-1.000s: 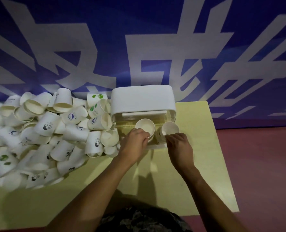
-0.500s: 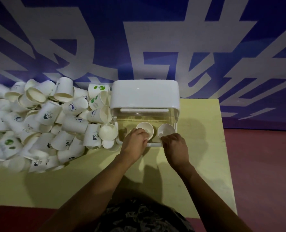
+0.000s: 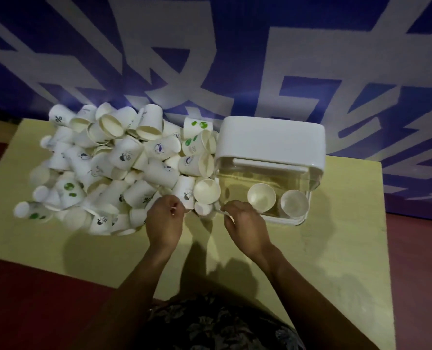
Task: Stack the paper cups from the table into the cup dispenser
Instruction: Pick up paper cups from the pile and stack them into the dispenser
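Both hands have left the dispenser and moved back to the cup pile.

Two white paper cups (image 3: 261,197) now sit in the clear-fronted white plastic dispenser (image 3: 270,137). The left hand (image 3: 165,218) reaches the heap of loose white paper cups (image 3: 114,168) on the yellow table (image 3: 336,248), grip curled, empty; the right hand (image 3: 245,224) seems to pinch a cup rim.

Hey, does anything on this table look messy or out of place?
Yes. The paper cups lie in a jumbled heap left of the cup dispenser, tipped every which way rather than nested. Only two cups stand in the dispenser's clear front. I see no spill or damage.
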A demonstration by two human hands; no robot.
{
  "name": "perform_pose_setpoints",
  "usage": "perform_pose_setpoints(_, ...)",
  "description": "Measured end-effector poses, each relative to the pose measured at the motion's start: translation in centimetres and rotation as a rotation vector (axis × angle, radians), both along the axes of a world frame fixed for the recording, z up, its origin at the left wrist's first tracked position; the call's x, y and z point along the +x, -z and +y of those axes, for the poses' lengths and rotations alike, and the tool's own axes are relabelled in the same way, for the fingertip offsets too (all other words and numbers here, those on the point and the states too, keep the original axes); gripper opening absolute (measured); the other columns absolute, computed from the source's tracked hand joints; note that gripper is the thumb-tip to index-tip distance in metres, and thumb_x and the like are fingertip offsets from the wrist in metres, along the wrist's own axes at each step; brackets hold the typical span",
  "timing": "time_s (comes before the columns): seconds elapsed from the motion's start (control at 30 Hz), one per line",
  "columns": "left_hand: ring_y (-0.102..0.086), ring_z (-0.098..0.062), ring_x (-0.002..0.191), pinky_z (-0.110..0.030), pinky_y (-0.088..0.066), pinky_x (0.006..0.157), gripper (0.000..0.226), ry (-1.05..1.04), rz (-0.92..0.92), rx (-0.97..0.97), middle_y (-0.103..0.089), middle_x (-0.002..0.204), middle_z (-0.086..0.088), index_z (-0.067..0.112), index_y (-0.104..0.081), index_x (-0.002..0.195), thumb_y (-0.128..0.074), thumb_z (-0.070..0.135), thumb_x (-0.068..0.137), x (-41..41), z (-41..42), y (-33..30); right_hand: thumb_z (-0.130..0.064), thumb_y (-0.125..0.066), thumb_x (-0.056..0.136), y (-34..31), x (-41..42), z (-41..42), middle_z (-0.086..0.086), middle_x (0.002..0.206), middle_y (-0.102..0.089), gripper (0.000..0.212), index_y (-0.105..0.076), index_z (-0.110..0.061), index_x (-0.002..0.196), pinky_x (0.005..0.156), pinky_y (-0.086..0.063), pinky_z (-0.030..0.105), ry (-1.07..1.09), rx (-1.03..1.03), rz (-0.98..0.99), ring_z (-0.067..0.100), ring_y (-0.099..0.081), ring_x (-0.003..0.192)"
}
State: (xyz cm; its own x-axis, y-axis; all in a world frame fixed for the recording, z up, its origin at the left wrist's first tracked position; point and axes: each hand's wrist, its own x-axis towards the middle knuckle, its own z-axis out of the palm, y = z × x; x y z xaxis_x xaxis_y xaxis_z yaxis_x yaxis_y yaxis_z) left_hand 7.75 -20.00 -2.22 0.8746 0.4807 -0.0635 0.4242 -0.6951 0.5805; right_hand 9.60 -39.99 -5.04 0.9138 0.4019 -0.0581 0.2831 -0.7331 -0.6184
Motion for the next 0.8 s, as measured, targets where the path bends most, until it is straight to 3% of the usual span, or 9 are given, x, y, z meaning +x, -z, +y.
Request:
perform_pose_setpoints(0.13,-0.059,-0.028,0.094,-0.039,-0.05,0.081,0.03,-0.094,-0.09,0.045,-0.062,0.108,-0.011,0.007,-0.06,0.111,-0.064,0.019,0.084,1.5,5.1,-0.3,-0.012,-0.055,0.089,0.3,0.6,4.0,0.003,0.121,-0.063,0.031,-0.063,-0.014,0.119,0.081,-0.054,0.041,0.02,0.01,0.074,0.03,-0.062,0.1)
perform_pose_setpoints(0.27,-0.054,-0.03,0.108,-0.039,-0.045,0.087,0.044,-0.019,-0.052,-0.015,-0.058,0.12,-0.014,0.006,-0.055,0.124,-0.066,0.02,0.084,4.3,8.4,-0.3,-0.014,-0.055,0.09,0.3,1.1,7.2,0.015,0.125,-0.062,0.037,-0.059,-0.006,0.126,0.086,-0.047,0.035,0.109,-0.049,0.171,0.034,-0.061,0.107)
perform_pose_setpoints(0.4,-0.06,-0.022,0.093,-0.026,-0.04,0.076,0.031,0.107,0.008,-0.166,-0.066,0.107,-0.011,0.006,-0.061,0.117,-0.064,0.017,0.088,5.6,9.7,0.5,-0.015,-0.058,0.088,0.2,1.5,9.4,0.015,0.122,-0.065,0.038,-0.061,-0.009,0.126,0.085,-0.047,0.034,0.252,-0.078,0.25,0.035,-0.062,0.107)
perform_pose_setpoints(0.5,-0.062,-0.02,0.083,-0.021,-0.038,0.07,0.015,0.16,-0.04,-0.195,-0.069,0.091,-0.009,0.005,-0.066,0.102,-0.062,0.012,0.089,5.6,10.6,0.7,-0.012,-0.057,0.084,0.3,1.8,10.8,0.014,0.106,-0.069,0.027,-0.069,-0.011,0.108,0.067,-0.041,0.03,0.382,-0.086,0.276,0.036,-0.063,0.094)
perform_pose_setpoints(0.57,-0.056,-0.013,0.071,-0.02,-0.035,0.063,0.006,0.205,-0.085,-0.186,-0.065,0.077,-0.006,0.007,-0.065,0.089,-0.061,0.012,0.089,5.3,11.1,0.4,-0.009,-0.056,0.081,0.2,1.8,11.2,0.013,0.095,-0.069,0.016,-0.068,-0.011,0.091,0.06,-0.032,0.027,0.442,-0.088,0.24,0.036,-0.063,0.085)
perform_pose_setpoints(0.63,-0.051,-0.009,0.067,-0.021,-0.034,0.06,0.01,0.263,-0.137,-0.175,-0.056,0.069,0.001,0.011,-0.061,0.081,-0.061,0.013,0.09,5.0,11.3,-0.3,-0.005,-0.058,0.079,0.2,1.7,11.2,0.009,0.095,-0.07,0.019,-0.07,-0.011,0.092,0.06,-0.036,0.027,0.489,-0.076,0.163,0.032,-0.064,0.083)
perform_pose_setpoints(0.7,-0.057,-0.012,0.073,-0.026,-0.043,0.065,0.005,0.295,-0.184,-0.18,-0.061,0.075,0.003,0.011,-0.064,0.087,-0.062,0.014,0.09,4.6,11.5,-1.1,-0.003,-0.062,0.079,0.0,1.5,11.0,0.003,0.101,-0.07,0.025,-0.073,-0.013,0.099,0.062,-0.046,0.03,0.523,-0.049,0.084,0.026,-0.064,0.087)
perform_pose_setpoints(0.8,-0.063,-0.015,0.085,-0.027,-0.048,0.075,0.016,0.328,-0.23,-0.188,-0.069,0.093,-0.002,0.009,-0.069,0.104,-0.063,0.013,0.09,4.3,11.5,-2.0,-0.004,-0.07,0.08,-0.5,1.0,10.6,-0.001,0.096,-0.068,0.018,-0.076,-0.013,0.094,0.063,-0.051,0.034,0.567,-0.009,-0.041,0.023,-0.063,0.088)
